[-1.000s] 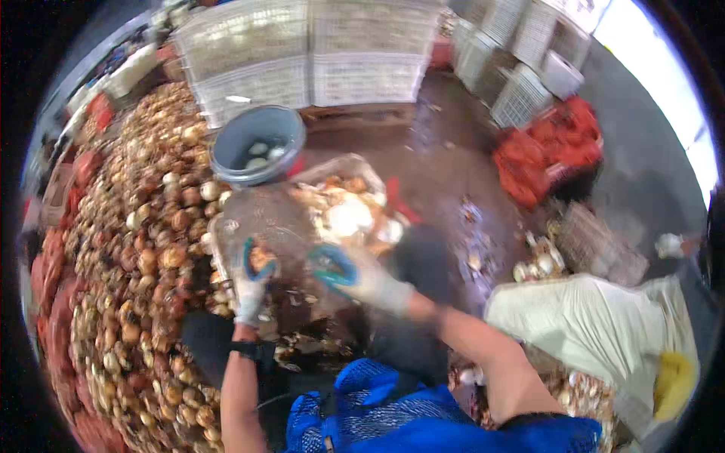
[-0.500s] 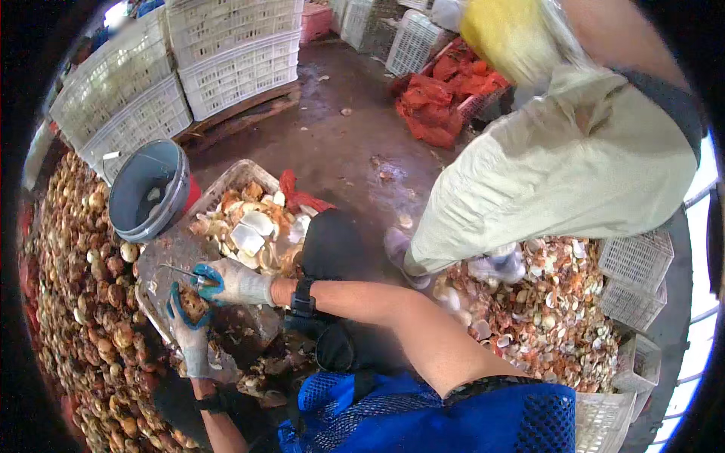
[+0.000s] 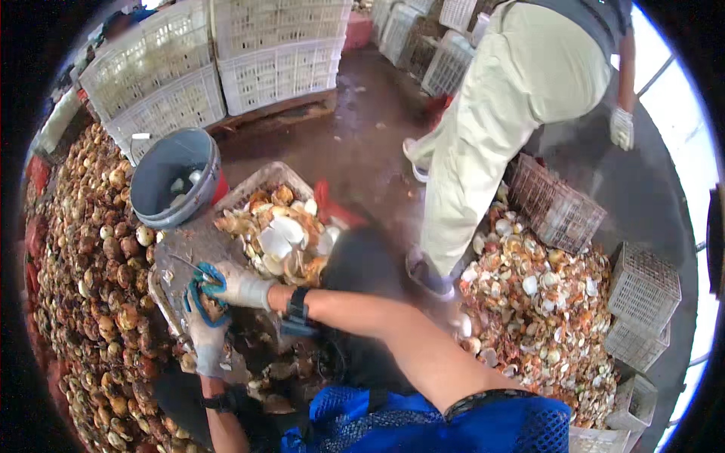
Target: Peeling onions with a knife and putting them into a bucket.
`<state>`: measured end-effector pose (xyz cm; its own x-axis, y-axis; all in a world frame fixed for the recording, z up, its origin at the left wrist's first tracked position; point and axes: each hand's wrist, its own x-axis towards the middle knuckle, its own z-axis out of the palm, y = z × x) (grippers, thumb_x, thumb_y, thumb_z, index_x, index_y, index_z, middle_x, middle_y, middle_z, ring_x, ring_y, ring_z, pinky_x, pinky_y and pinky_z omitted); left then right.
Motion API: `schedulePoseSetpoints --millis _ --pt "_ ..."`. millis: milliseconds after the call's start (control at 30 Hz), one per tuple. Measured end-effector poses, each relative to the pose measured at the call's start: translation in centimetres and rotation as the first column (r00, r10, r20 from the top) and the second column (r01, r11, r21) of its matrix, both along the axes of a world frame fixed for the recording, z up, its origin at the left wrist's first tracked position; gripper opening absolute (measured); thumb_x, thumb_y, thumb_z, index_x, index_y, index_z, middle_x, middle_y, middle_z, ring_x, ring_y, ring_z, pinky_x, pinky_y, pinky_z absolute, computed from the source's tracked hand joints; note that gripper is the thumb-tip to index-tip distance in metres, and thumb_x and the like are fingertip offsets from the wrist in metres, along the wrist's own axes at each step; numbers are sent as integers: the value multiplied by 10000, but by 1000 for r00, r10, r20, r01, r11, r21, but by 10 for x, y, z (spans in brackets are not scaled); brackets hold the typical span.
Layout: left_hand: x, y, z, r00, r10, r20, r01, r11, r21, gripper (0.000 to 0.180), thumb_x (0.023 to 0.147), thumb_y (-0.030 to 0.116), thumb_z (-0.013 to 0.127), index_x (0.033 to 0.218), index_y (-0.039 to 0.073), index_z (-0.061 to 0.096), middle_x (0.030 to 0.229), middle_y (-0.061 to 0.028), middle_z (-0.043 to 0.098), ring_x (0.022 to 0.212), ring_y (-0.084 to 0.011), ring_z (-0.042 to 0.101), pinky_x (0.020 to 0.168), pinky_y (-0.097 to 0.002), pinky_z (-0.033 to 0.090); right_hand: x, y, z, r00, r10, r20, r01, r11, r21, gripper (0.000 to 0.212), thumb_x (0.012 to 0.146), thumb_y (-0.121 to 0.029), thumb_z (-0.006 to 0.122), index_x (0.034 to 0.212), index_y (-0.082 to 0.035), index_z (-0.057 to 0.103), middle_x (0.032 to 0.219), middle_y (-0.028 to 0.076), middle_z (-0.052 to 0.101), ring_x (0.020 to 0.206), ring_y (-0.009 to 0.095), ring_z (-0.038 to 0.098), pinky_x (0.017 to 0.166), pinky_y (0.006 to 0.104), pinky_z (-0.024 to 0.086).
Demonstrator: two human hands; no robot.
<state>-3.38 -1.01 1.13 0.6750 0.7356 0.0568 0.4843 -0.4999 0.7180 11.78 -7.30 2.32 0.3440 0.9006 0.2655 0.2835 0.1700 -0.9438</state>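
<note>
In my left hand [image 3: 205, 326], gloved in white and blue, is a rough brown scallop [image 3: 217, 308], partly covered by the fingers. My right hand [image 3: 240, 285], in a similar glove, is closed around a thin knife [image 3: 181, 260], its handle hidden and its blade pointing left. Both hands meet over a dirty tray-like work surface [image 3: 177, 241]. Just beyond them, opened white and orange shells [image 3: 283, 235] fill a pale basket [image 3: 291, 175]. A grey bucket [image 3: 177, 140] with a few white pieces inside stands at the far left of my hands.
Whole scallops [image 3: 106, 302] lie in a large heap on the left. Stacked white crates [image 3: 283, 68] rise behind the bucket. To the right, discarded shells [image 3: 544, 302] spread beside a brown crate [image 3: 555, 204] and several grey crates [image 3: 646, 283]. A person in pale trousers [image 3: 498, 113] stands close by.
The scene has shifted right in view. The other person has moved, exposing the brown crate and a gloved hand; the yellow item is out of view. My hands keep the knife and scallop.
</note>
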Motion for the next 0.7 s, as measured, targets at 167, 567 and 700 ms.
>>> schedulePoseSetpoints --millis 167,567,700 --pt "-13 9 -24 984 8 176 -6 1000 -9 904 563 61 759 1355 59 325 1312 -161 421 1184 -345 463 979 -401 400 -6 8 -15 993 117 -21 -119 982 -149 371 852 -275 585 1137 -41 546 1038 200 616 971 378 580 848 410 464" --pt "-8 13 -20 983 111 145 -78 974 -212 854 509 85 792 1269 49 405 1197 -155 471 1108 -334 495 944 -396 418 5 1 -35 986 159 -58 -168 890 -423 283 907 -317 543 1048 -74 579 920 159 640 823 313 605 739 393 465" --pt "-9 14 -17 983 77 170 -70 997 -41 796 539 64 767 1256 43 420 1142 -149 511 1049 -333 535 907 -402 444 1 0 -33 968 144 -208 -207 923 -323 324 878 -380 597 1034 -97 581 800 69 611 659 176 561 600 324 463"
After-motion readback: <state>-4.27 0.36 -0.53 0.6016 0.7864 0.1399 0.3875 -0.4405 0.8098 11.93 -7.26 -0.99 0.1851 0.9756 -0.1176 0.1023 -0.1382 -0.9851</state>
